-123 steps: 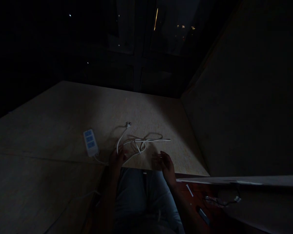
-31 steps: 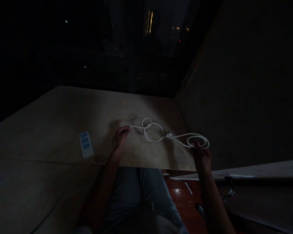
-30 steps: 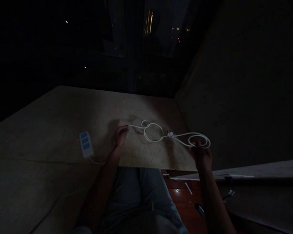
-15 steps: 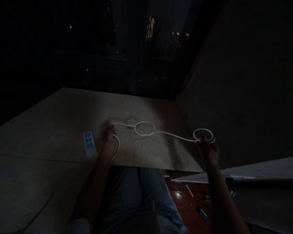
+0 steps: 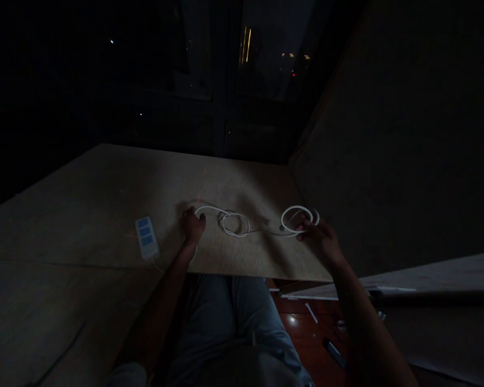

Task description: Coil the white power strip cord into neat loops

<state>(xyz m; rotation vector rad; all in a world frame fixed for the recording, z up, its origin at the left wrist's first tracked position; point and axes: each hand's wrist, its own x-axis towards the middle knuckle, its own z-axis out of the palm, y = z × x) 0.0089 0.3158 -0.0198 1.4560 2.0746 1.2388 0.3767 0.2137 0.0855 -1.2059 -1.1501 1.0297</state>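
A white power strip (image 5: 147, 237) with blue sockets lies on a pale board (image 5: 116, 188) in a very dark room. Its white cable (image 5: 234, 221) runs right across the board and forms a small knot-like loop in the middle. My left hand (image 5: 193, 226) is closed on the cable just right of the strip. My right hand (image 5: 320, 239) pinches a round coil (image 5: 300, 219) of the same cable, lifted a little above the board's right part.
A dark upright panel (image 5: 387, 161) rises along the board's right edge. Dark windows with distant lights lie beyond the far edge. Below the near edge are my lap and a reddish floor (image 5: 306, 328) with small scraps and a dark object.
My right hand has carried the coil leftward, toward the middle loop, slackening the cable. My left hand has shifted slightly right. The middle loop has shrunk.
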